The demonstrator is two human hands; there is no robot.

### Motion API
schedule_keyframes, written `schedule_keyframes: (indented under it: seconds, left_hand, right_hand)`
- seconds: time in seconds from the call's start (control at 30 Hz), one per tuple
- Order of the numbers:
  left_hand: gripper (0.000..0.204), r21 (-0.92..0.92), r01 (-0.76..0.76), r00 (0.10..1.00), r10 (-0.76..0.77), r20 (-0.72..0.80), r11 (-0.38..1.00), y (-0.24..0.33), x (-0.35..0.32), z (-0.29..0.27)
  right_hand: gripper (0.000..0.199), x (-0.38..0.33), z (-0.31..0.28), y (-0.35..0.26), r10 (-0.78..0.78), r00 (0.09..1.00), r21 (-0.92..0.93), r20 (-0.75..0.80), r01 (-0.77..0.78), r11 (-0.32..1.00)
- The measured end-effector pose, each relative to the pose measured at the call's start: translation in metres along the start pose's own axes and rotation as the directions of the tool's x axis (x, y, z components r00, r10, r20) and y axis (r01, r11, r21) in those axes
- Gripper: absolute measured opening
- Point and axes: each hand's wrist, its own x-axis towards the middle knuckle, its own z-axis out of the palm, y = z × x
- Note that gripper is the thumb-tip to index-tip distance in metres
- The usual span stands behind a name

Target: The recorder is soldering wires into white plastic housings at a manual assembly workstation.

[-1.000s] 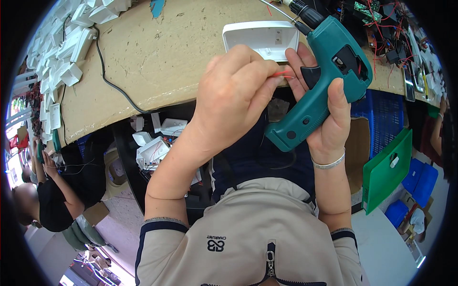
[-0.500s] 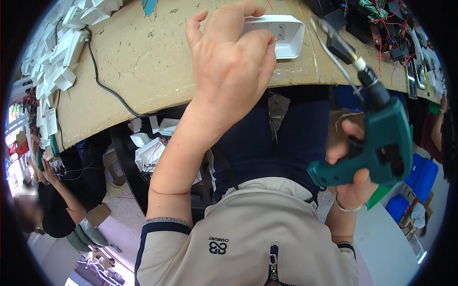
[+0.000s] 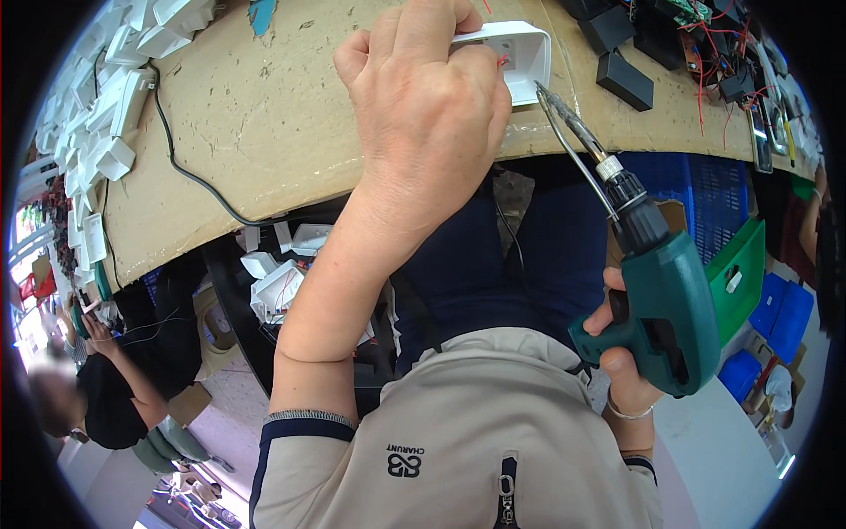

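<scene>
Left hand (image 3: pixel 427 110) covers the left side of the white housing (image 3: pixel 530 66), red wire (image 3: pixel 503 61) alongside; finger grip indeterminable. Right hand (image 3: pixel 630 377) grips green soldering gun (image 3: pixel 683 304), right of housing; steady aim advisable.

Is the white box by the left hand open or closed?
Open: past the left hand, the white box shows its inner walls, uncovered.

Left grip (image 3: pixel 427 110) partly covers a white case (image 3: pixel 529 63); right grip (image 3: pixel 631 386) holds a soldering gun (image 3: pixel 677 295).

Your left hand (image 3: pixel 423 110) hides much of the white case (image 3: pixel 531 62); the soldering gun (image 3: pixel 687 304) partly covers your right hand (image 3: pixel 631 379).
</scene>
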Motion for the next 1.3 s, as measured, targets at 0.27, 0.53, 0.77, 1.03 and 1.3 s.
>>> schedule_keyframes:
  seconds: [0.27,0.53,0.77,1.03,1.3]
  left_hand:
    - [0.012,0.059,0.042,0.997,-0.046,0.063,0.997,0.004,0.003,-0.003]
    - [0.01,0.096,0.075,0.992,-0.084,0.095,0.993,0.006,0.003,-0.005]
    - [0.009,0.117,0.097,0.987,-0.111,0.12,0.988,0.006,0.001,-0.007]
    - [0.009,0.138,0.072,0.99,-0.088,0.114,0.988,0.007,0.005,-0.005]
    - [0.008,0.158,0.09,0.983,-0.113,0.147,0.983,0.011,0.005,-0.007]
  right_hand:
    - [0.072,0.011,0.008,-0.001,0.026,1.0,-0.026,-0.011,-0.027,0.999]
    - [0.069,0.02,0.017,-0.006,0.085,0.996,-0.038,-0.02,-0.085,0.996]
    - [0.066,0.024,0.021,-0.009,0.058,0.997,-0.031,-0.044,-0.059,0.998]
    - [0.059,0.024,0.025,-0.014,0.069,0.994,-0.026,-0.086,-0.071,0.997]
    - [0.057,0.025,0.025,-0.017,0.062,0.996,-0.072,-0.062,-0.066,0.995]
